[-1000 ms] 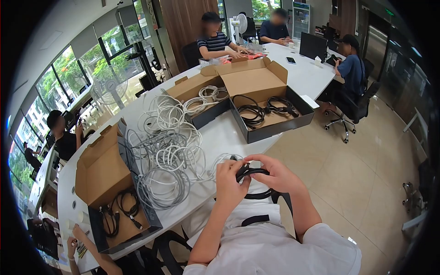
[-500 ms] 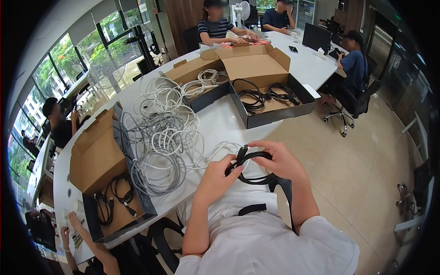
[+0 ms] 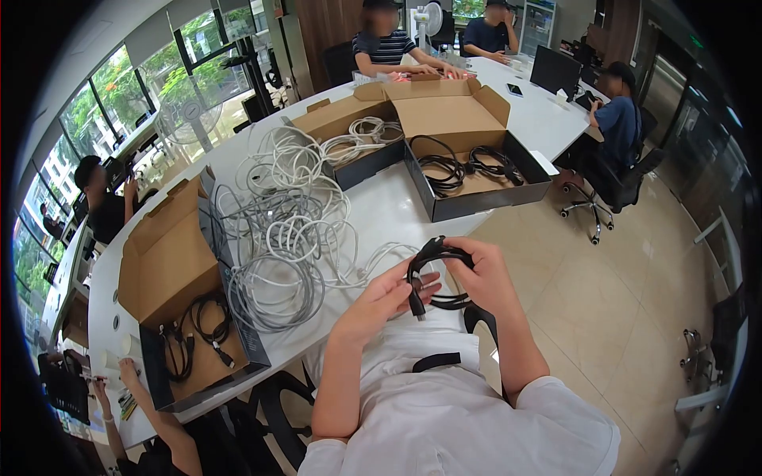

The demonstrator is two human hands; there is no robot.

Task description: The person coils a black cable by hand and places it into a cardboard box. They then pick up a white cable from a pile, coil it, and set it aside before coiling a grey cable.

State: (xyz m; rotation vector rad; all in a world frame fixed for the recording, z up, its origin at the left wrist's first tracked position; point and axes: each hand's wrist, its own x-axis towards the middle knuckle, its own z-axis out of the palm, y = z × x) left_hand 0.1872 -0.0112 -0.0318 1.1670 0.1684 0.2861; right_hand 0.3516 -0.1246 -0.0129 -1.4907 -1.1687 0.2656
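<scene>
Holding a black cable (image 3: 435,252) between both hands, the person sits at the near edge of the white table (image 3: 381,214). The cable is wound into a small coil that hangs in the air just off that edge, above the person's lap, and only the hands touch it. The right hand (image 3: 486,276) has its fingers curled around the coil's right side, with the thumb pressed onto the top of the loops. The left hand (image 3: 379,300) reaches in from the other side. Its thumb and fingertips pinch the strand just above a plug end that points down, and the other fingers lie loosely stretched beneath.

On the table just beyond the hands, a heap of white and grey cables (image 3: 286,238) sprawls from the near edge toward the middle. An open cardboard box (image 3: 171,262) near the table's left end holds a few black leads. Two more open boxes stand side by side toward the far edge. The box of white cables (image 3: 337,127) is the left one, and the box of black coils (image 3: 484,198) reaches the table's right edge. Several people sit around the far end. Another person's hand (image 3: 123,373) rests by the near left corner.
</scene>
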